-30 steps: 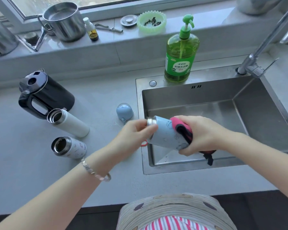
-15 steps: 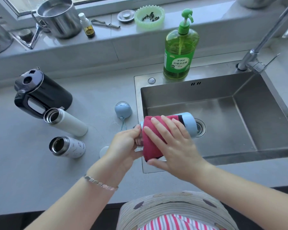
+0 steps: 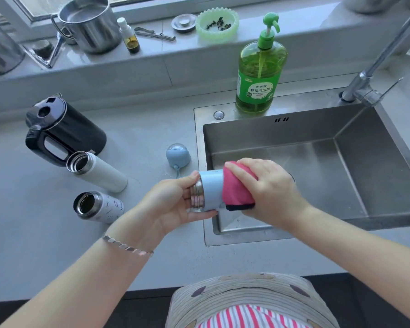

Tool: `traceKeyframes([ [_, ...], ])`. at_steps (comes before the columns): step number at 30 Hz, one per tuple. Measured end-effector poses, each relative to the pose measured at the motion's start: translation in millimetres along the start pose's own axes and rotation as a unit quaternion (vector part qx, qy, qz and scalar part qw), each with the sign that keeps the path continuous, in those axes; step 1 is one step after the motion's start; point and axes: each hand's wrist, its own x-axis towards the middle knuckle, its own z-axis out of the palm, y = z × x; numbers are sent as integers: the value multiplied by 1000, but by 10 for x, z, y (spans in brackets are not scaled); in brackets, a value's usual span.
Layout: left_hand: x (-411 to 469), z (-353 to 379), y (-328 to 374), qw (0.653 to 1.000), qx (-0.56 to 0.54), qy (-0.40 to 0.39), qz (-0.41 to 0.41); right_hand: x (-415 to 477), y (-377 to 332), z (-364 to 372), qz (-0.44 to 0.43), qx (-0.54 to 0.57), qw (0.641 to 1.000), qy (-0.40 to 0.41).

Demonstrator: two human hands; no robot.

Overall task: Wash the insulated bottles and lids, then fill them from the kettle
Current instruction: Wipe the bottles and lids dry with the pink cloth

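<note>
Washing seems early: over the sink's (image 3: 294,131) left edge the left hand (image 3: 175,204) grips the blue bottle (image 3: 212,190) by its steel neck while the right hand (image 3: 265,190) clasps a pink cloth (image 3: 237,188) round its body; the tall white bottle (image 3: 100,171), the short patterned bottle (image 3: 97,205) and the kettle (image 3: 66,131) wait on the bench (image 3: 33,245), filling not begun.

The grey countertop (image 3: 45,245) carries a blue lid (image 3: 178,156) just beyond the fingers (image 3: 185,182) of the left hand (image 3: 171,204). Left of those fingers stand a plain white bottle (image 3: 100,171) and a patterned bottle (image 3: 100,207), both open-mouthed, with a black kettle (image 3: 76,131) farther off.
</note>
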Motion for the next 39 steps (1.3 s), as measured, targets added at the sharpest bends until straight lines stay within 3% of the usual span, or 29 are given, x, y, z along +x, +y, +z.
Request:
traceKeyframes([
  [2, -20, 5, 28, 998, 50, -25, 24, 90, 46, -136, 41, 73, 988, -130],
  [3, -1, -16, 2, 989, 130, -20, 64, 141, 73, -235, 82, 126, 965, -217],
  [6, 47, -101, -132, 885, 394, -4, 246, 233, 259, -419, 142, 274, 866, -392],
  [7, 75, -128, -198, 868, 411, -24, 278, 263, 301, -446, 141, 300, 846, -417],
  [9, 53, -96, -298, 893, 343, -61, 287, 314, 330, -455, 139, 334, 829, -427],
  [11, 46, -24, -366, 918, 265, -45, 292, 342, 324, -445, 148, 343, 827, -420],
  [13, 72, 18, -395, 949, 168, 5, 266, 345, 258, -449, 153, 323, 849, -388],
  [16, 100, 37, -351, 982, 77, 55, 165, 242, -55, -290, 90, 149, 947, -269],
  [18, 109, 69, -339, 989, 53, 64, 121, 133, -343, -104, 70, 77, 979, -174],
  [21, 131, 120, -317, 991, 12, 78, 104, 23, -573, 98, 97, 50, 993, -55],
  [24, 128, 92, -242, 993, -52, 56, 86, -113, -578, 167, 52, -4, 997, 51],
  [27, 90, 58, -172, 991, -96, 24, 86, -181, -462, 142, 61, -22, 993, 94],
  [30, 99, 52, -186, 990, -94, 35, 103, -88, -333, 123, 160, 44, 981, 97],
  [32, 108, 55, -214, 989, -89, 54, 109, 5, -268, 90, 233, 153, 957, 83],
  [36, 138, 60, -321, 981, -88, 88, 146, 138, -139, 51, 394, 379, 837, 29],
  [39, 154, 76, -409, 977, -88, 96, 168, 185, -71, 66, 483, 409, 774, 4],
])
